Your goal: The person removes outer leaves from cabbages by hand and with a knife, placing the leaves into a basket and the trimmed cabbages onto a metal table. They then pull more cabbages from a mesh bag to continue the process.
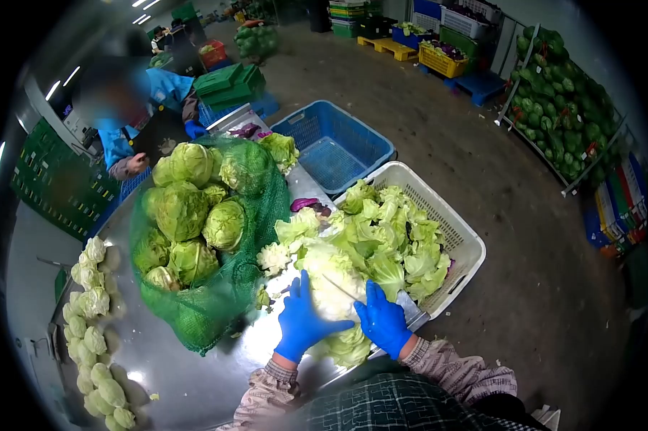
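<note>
Both hands wear blue gloves over the front part of a metal table (187, 381). My left hand (306, 323) lies with fingers spread against the near left side of a pale, bright cabbage (331, 284). At that cabbage's right side is my right hand (383, 320); a thin blade-like line runs from its fingers across the cabbage, and its grip is hard to make out. Loose leaves (385, 244) heap up beyond, partly in a white crate (471, 251). Left of them, a green net bag (266, 208) holds several whole cabbages (184, 212).
A blue crate (338, 147) stands beyond the white one. Several small pale cabbages (90, 323) line the table's left edge. Across the table is a co-worker in blue (169, 86). A rack of netted green produce (561, 108) and stacked crates (442, 57) stand farther back.
</note>
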### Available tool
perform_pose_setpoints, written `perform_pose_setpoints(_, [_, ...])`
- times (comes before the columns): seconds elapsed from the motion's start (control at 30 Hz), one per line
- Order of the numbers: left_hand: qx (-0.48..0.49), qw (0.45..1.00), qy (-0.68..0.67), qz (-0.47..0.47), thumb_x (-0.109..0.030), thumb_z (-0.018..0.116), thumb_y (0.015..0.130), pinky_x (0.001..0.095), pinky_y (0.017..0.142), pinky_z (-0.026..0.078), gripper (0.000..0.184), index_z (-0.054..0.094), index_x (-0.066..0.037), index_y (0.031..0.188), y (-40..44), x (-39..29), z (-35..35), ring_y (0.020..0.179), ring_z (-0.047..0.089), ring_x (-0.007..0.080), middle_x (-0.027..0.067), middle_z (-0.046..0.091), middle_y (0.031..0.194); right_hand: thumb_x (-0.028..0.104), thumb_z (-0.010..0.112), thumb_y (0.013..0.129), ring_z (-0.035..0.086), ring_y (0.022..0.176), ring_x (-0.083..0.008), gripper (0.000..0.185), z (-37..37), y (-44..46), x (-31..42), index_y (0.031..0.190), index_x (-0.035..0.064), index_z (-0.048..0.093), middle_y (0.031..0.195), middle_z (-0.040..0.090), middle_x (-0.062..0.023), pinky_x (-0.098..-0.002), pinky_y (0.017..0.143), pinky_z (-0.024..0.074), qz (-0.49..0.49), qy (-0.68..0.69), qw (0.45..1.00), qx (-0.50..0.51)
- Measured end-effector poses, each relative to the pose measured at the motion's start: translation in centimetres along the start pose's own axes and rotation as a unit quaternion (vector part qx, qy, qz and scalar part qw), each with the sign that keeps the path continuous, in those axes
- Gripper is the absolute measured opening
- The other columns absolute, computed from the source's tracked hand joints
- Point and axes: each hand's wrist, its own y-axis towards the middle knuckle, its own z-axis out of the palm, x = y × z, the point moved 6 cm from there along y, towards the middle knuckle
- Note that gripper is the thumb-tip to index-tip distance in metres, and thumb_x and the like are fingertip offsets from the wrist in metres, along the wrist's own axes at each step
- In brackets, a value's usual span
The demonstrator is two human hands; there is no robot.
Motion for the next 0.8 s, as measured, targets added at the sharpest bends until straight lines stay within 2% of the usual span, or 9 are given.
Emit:
perform_pose_setpoints(0.17, [0.029,0.999,0.014,-0.032,-0.075,0.081,0.045,0.0465,0.081,0.054,0.139,0.027,0.001,0.148,0.9,-1.1,0.1,0.106,0.058,0.0417,0.0323,0.038,0.140,0.035,0.052,0.096,0.066,0.075,-0.0401,0.065,0.8,0.7,-1.4,0.140,-0.0097,0.034,0.131,0.050,-0.0328,-0.0441,0.061,0.0546,0.061,0.008,0.997,0.039])
perform_pose_setpoints(0.27, [0.010,0.999,0.026,-0.038,-0.075,0.081,0.045,0.0453,0.076,0.055,0.133,0.037,0.004,0.142,1.1,-1.3,0.3,0.102,0.060,0.0412,0.0308,0.037,0.142,0.035,0.052,0.096,0.066,0.072,-0.0395,0.065,1.3,1.0,-1.8,0.139,-0.0098,0.034,0.131,0.050,-0.0321,-0.0440,0.060,0.0545,0.074,-0.003,0.997,0.036])
perform_pose_setpoints(0.37, [-0.042,0.998,0.051,0.001,-0.076,0.079,0.048,0.0432,0.072,0.056,0.126,0.044,0.007,0.137,0.7,-1.8,1.3,0.098,0.061,0.0393,0.0299,0.038,0.142,0.036,0.053,0.095,0.066,0.070,-0.0391,0.064,1.3,2.0,-2.2,0.138,-0.0084,0.038,0.117,0.060,-0.0299,-0.0446,0.057,0.0536,0.089,-0.015,0.995,0.040])
perform_pose_setpoints(0.4, [-0.123,0.987,0.081,0.065,-0.077,0.077,0.051,0.0402,0.067,0.056,0.123,0.045,0.008,0.135,0.0,-1.9,2.5,0.092,0.062,0.0369,0.0307,0.039,0.142,0.038,0.053,0.095,0.066,0.070,-0.0392,0.059,1.3,2.8,-2.8,0.131,-0.0084,0.043,0.109,0.062,-0.0286,-0.0449,0.057,0.0536,0.097,-0.003,0.994,0.050])
perform_pose_setpoints(0.43, [-0.115,0.988,0.091,0.040,-0.076,0.076,0.053,0.0394,0.064,0.055,0.122,0.045,0.008,0.135,-0.4,-2.5,3.2,0.090,0.062,0.0359,0.0309,0.040,0.141,0.039,0.054,0.094,0.066,0.070,-0.0394,0.056,1.2,3.7,-3.4,0.123,-0.0084,0.048,0.102,0.064,-0.0274,-0.0452,0.056,0.0536,0.107,0.009,0.992,0.062])
perform_pose_setpoints(0.47, [-0.110,0.988,0.100,0.029,-0.076,0.076,0.053,0.0400,0.064,0.055,0.121,0.044,0.007,0.136,-0.7,-3.1,3.3,0.091,0.062,0.0360,0.0308,0.041,0.141,0.042,0.050,0.096,0.064,0.070,-0.0415,0.050,1.2,4.5,-4.2,0.114,-0.0051,0.054,0.085,0.066,-0.0259,-0.0479,0.059,0.0528,0.137,0.049,0.986,0.081])
perform_pose_setpoints(0.6, [-0.112,0.992,0.060,-0.014,-0.074,0.076,0.056,0.0428,0.065,0.054,0.120,0.041,0.006,0.138,-0.5,-2.7,3.6,0.092,0.061,0.0371,0.0310,0.041,0.140,0.045,0.044,0.098,0.063,0.070,-0.0445,0.049,2.3,6.2,-6.6,0.109,-0.0004,0.059,0.082,0.065,-0.0267,-0.0526,0.064,0.0508,0.128,0.095,0.981,0.111])
perform_pose_setpoints(0.7, [-0.131,0.990,0.039,-0.027,-0.072,0.077,0.057,0.0474,0.072,0.054,0.120,0.037,0.005,0.141,-0.9,-2.5,4.0,0.100,0.059,0.0421,0.0316,0.039,0.141,0.043,0.046,0.098,0.063,0.070,-0.0447,0.052,2.8,7.4,-7.0,0.112,-0.0038,0.061,0.075,0.063,-0.0279,-0.0496,0.063,0.0518,0.093,0.062,0.985,0.129])
perform_pose_setpoints(0.8, [-0.166,0.986,-0.027,0.021,-0.067,0.082,0.056,0.0507,0.084,0.051,0.123,0.032,0.005,0.142,-3.7,-0.8,6.3,0.108,0.055,0.0467,0.0318,0.039,0.140,0.048,0.045,0.097,0.063,0.072,-0.0434,0.054,4.1,8.2,-9.8,0.088,-0.0015,0.066,0.079,0.065,-0.0271,-0.0480,0.064,0.0513,0.093,0.087,0.972,0.197])
